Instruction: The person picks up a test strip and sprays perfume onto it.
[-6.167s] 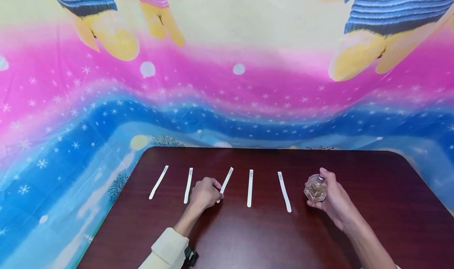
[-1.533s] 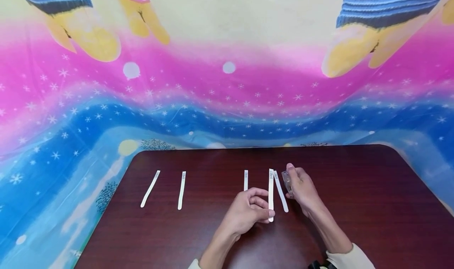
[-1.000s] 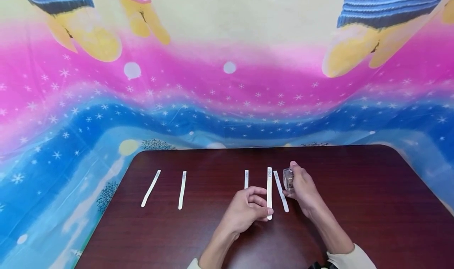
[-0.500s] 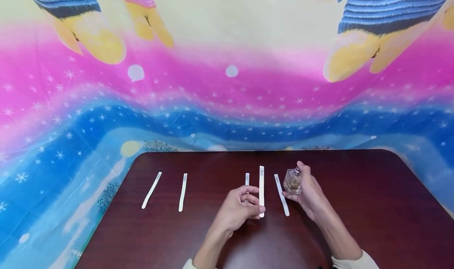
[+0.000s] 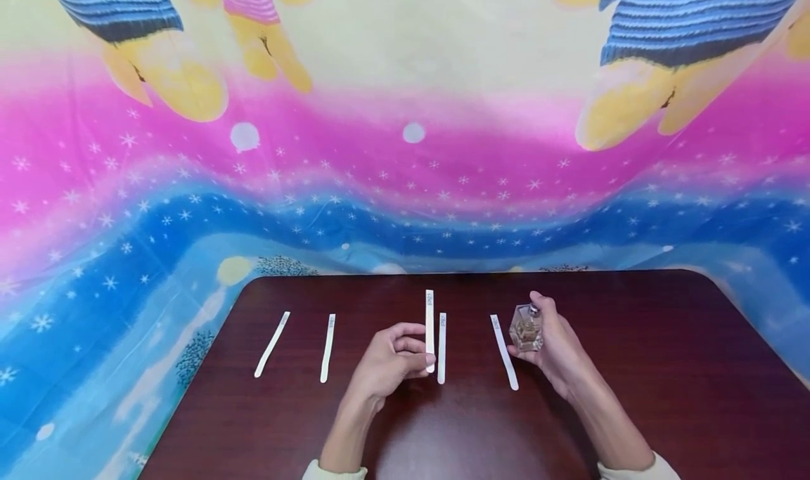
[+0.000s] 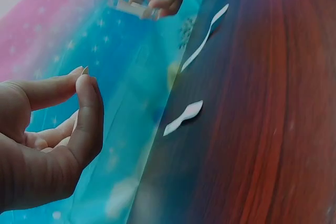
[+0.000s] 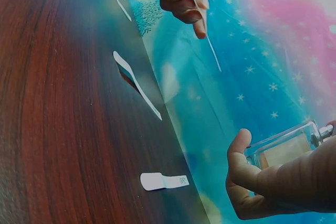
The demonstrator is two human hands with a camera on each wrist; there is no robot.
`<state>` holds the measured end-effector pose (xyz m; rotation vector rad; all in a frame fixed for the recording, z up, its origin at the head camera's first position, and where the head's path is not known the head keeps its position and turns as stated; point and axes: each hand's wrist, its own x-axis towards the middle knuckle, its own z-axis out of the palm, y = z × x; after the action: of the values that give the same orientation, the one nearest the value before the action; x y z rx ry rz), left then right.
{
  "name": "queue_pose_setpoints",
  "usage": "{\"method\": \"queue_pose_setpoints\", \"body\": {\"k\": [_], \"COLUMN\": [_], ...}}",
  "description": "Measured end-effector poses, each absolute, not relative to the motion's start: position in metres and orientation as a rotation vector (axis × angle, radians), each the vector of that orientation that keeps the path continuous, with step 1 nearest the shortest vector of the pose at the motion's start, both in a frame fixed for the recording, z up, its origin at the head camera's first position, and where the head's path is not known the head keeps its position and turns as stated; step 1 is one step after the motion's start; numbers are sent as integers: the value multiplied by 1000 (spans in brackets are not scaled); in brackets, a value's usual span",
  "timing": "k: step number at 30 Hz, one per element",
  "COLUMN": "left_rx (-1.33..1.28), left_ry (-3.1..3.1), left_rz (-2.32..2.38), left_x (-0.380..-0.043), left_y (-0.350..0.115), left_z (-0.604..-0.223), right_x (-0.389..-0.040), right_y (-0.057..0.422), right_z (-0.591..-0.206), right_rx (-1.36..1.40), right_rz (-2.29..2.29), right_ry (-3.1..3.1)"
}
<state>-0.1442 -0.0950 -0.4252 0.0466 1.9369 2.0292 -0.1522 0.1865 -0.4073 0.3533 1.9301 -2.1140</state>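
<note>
In the head view my left hand (image 5: 387, 364) pinches the lower end of a white paper test strip (image 5: 429, 325) between thumb and fingers, the strip standing upright above the table with small writing at its top. My right hand (image 5: 563, 350) grips a faceted clear glass perfume bottle (image 5: 526, 329) with amber liquid, its thumb up at the silver sprayer neck. The right wrist view shows the bottle (image 7: 286, 148) tilted in that hand, and the held strip (image 7: 212, 53) edge-on in the other. Just right of the held strip lies another strip (image 5: 442, 350).
Two strips lie at the left, one slanted (image 5: 272, 344) and one nearly straight (image 5: 328, 348). Another strip (image 5: 504, 353) lies beside the bottle. All rest on the dark red-brown table (image 5: 664, 367); a patterned cloth (image 5: 411, 192) hangs behind its far edge.
The left hand, having picked up the middle strip from the table, has since moved left with it, away from the bottle. The right hand has turned the bottle so its face shows.
</note>
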Motion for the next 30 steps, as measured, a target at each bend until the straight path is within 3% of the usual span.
{"method": "queue_pose_setpoints", "body": {"k": [16, 30], "left_rx": [-233, -285], "left_ry": [2109, 2136], "left_rz": [1908, 1859], "left_x": [-162, -163], "left_y": [-150, -153], "left_z": [-449, -459], "right_x": [-150, -150], "right_y": [187, 187], "right_z": [-405, -406], "right_rx": [276, 276], "right_rz": [-2114, -2110], "right_ry": [1923, 1919]}}
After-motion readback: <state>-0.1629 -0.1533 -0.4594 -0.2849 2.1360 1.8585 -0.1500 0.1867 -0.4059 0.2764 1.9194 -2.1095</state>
